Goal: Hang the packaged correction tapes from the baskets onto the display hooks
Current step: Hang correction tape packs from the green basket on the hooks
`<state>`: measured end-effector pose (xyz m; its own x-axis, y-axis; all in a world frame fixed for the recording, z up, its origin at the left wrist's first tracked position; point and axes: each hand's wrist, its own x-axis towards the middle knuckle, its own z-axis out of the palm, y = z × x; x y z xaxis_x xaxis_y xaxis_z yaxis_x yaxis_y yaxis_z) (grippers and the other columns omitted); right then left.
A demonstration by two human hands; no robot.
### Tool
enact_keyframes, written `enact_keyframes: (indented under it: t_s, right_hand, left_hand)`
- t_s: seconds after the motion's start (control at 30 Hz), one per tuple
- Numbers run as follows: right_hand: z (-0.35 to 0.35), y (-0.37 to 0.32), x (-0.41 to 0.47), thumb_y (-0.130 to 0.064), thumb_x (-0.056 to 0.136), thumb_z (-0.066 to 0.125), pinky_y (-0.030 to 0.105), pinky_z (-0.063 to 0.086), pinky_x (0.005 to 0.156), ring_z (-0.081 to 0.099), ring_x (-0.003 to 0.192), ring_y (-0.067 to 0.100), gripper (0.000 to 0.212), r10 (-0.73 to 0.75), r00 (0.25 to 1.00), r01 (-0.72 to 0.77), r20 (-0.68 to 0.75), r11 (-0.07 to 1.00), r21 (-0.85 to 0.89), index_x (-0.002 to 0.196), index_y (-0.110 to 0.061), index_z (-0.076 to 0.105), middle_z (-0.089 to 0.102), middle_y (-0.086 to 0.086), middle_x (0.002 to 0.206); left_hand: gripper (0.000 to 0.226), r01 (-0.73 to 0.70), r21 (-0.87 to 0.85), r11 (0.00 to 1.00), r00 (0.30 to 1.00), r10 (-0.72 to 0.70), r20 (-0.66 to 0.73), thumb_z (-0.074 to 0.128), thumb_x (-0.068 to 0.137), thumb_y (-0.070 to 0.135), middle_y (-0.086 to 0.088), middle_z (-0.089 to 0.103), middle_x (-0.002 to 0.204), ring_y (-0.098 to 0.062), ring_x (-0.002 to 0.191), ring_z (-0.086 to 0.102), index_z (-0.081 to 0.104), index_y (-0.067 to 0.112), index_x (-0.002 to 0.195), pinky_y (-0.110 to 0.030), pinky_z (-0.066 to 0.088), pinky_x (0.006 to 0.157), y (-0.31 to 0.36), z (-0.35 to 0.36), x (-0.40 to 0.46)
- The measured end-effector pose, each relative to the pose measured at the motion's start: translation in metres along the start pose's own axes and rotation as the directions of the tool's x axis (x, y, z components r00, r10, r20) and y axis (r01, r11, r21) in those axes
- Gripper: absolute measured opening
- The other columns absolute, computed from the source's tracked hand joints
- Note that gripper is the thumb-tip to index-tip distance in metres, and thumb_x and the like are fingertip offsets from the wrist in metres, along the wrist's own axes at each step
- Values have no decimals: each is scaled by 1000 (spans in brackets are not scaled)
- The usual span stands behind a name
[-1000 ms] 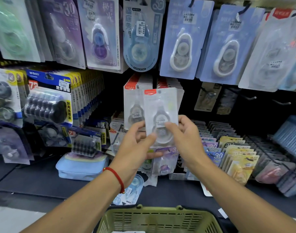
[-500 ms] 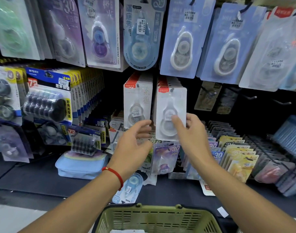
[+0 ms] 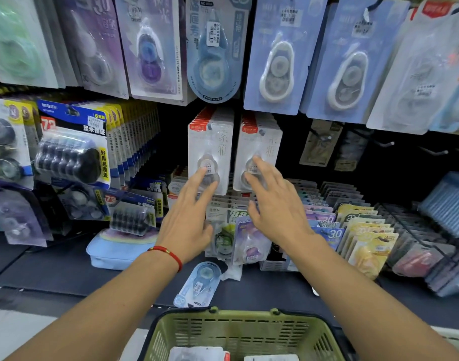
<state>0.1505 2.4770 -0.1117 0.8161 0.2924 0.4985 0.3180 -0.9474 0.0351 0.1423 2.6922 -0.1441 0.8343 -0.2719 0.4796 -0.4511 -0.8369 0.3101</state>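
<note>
Two rows of white correction tape packs with red tops hang side by side on hooks in the middle of the display: a left stack (image 3: 211, 142) and a right stack (image 3: 259, 142). My left hand (image 3: 189, 220) reaches up with straight fingers whose tips touch the front pack of the left stack. My right hand (image 3: 272, 204) has its fingers spread and touches the front pack of the right stack. Neither hand holds anything. A green basket (image 3: 238, 332) sits below my arms, with white packs (image 3: 197, 354) lying in its bottom.
Larger blue and purple tape packs (image 3: 272, 56) hang on the row above. Refill packs (image 3: 72, 149) hang at left. Trays of coloured packs (image 3: 363, 230) stand at right. A loose blue pack (image 3: 199, 282) and a light blue pouch (image 3: 119, 251) lie on the dark shelf.
The white pack that my hands held in front of the display now hangs at the front of the right stack. Both hands have let go and opened, fingertips touching the front packs.
</note>
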Motion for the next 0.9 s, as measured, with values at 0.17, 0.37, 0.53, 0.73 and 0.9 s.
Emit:
enact_keyframes:
  t_s: [0.17, 0.37, 0.53, 0.73, 0.9]
  right_hand:
    - [0, 12, -31, -12, 97, 59, 40, 49, 88, 57, 125, 29, 38, -48, 999, 49, -12, 985, 164, 135, -12, 63, 54, 7, 146]
    - [49, 23, -121, -23, 101, 53, 40, 51, 86, 65, 112, 34, 27, 31, 724, -152, 689, 982, 116, 124, -17, 66, 72, 9, 121]
    - [127, 11, -245, -40, 104, 59, 34, 48, 96, 58, 128, 36, 52, 77, 227, -306, 971, 952, -4, 145, -8, 54, 59, 16, 146]
    - [178, -20, -340, -44, 96, 69, 50, 41, 112, 37, 145, 40, 84, 308, 198, -459, 930, 868, -190, 159, -15, 21, 30, 17, 159]
    - [171, -10, -339, -15, 96, 68, 42, 51, 101, 54, 130, 32, 66, 315, 319, -500, 894, 857, -123, 152, -17, 34, 52, 12, 141]
  left_hand:
    - [76, -56, 36, 998, 998, 55, 21, 65, 84, 2, -3, 18, 172, -29, 153, 27, 43, 20, 155, -45, 57, 92, -2, -1, -14]
    - [47, -126, 139, 982, 827, 27, 562, 54, 92, 11, -3, 61, 138, -28, 125, 57, 58, 25, 137, -35, 49, 92, 4, 32, -69]
    - [41, -41, 68, 997, 443, -43, 895, 58, 100, 19, -3, 60, 141, -23, 131, 55, 57, 26, 141, -25, 40, 101, 10, 100, -176]
    - [45, 177, 53, 983, 289, -103, 952, 54, 102, 16, -3, 56, 146, -19, 136, 50, 54, 26, 145, -26, 40, 110, 27, 136, -278]
    - [34, 381, 37, 924, 390, -197, 900, 55, 100, 7, -4, 72, 115, -16, 103, 66, 66, 20, 128, -20, 50, 88, 34, 134, -267]
